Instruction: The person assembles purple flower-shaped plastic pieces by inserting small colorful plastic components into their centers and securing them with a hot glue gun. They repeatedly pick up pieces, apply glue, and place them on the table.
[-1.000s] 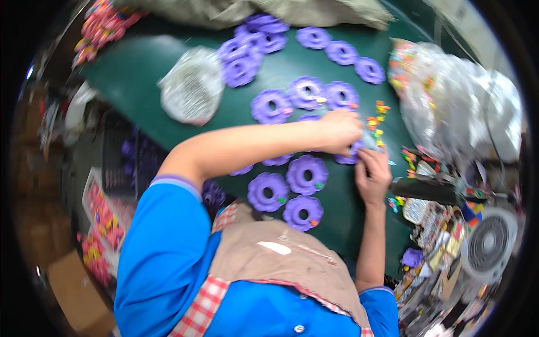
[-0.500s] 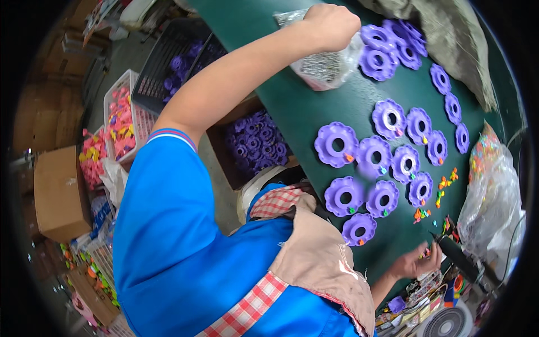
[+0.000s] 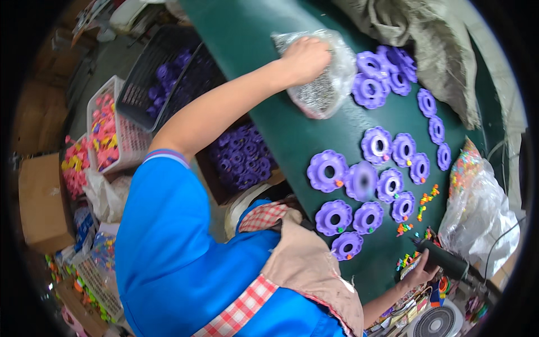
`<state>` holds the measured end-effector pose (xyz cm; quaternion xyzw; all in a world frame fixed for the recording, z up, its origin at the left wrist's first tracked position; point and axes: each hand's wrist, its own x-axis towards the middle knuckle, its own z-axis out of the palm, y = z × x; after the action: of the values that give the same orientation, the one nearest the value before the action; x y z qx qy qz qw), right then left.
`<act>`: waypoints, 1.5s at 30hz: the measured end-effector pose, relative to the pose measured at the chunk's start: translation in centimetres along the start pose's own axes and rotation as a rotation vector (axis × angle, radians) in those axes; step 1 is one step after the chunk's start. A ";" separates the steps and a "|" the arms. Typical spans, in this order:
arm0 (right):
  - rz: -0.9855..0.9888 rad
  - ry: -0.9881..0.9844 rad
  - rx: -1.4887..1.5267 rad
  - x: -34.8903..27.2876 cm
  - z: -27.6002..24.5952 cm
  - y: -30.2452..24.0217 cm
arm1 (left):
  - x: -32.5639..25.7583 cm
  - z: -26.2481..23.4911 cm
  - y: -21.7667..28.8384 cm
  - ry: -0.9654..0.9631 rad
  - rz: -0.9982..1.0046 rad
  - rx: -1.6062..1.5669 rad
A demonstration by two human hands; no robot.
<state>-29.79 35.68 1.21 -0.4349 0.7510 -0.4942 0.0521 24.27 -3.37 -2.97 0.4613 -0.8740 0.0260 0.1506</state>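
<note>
My left hand (image 3: 306, 60) is down in the mouth of a clear plastic bag (image 3: 337, 73) of small silvery metal pieces (image 3: 317, 95), which look like screws. Its fingers are curled, and whatever they pinch is hidden. At lower right my right hand (image 3: 420, 274) has its fingers apart, one fingertip against the side of a black powered screwdriver (image 3: 443, 261). Purple scalloped rings (image 3: 328, 171) with round centre holes lie in rows between my hands. Most carry a small coloured piece at the rim. One ring (image 3: 362, 181) is blurred at its middle.
More purple rings (image 3: 370, 92) are piled beside the screw bag. Small colourful pieces (image 3: 426, 199) lie near a plastic bag (image 3: 469, 191) of similar ones. A grey cloth sack (image 3: 415, 33) covers the far edge. Purple parts fill a carton (image 3: 241, 157) beside the table; a fan (image 3: 435, 323) is at lower right.
My left hand has come down from above the screw bag into its mouth. My right hand has moved right, up to the screwdriver. The whole view has shifted slightly.
</note>
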 end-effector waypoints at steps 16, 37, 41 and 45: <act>-0.078 -0.264 0.928 -4.8 6.9 -10.2 | -1.9 -1.6 1.0 0.149 -0.012 -0.347; -0.124 -0.440 1.094 -4.0 10.3 -13.9 | -3.0 -1.8 4.2 0.115 -0.061 -0.323; -0.146 -0.397 1.073 -4.0 11.5 -14.3 | -3.9 -1.3 3.1 0.157 -0.087 -0.334; -0.165 -0.353 1.044 -3.8 12.3 -14.7 | -4.0 -1.4 2.7 0.202 -0.127 -0.415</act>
<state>-12.30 27.82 5.21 -0.4848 0.3498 -0.7228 0.3466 24.53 1.60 -2.55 0.4697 -0.8103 -0.1174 0.3302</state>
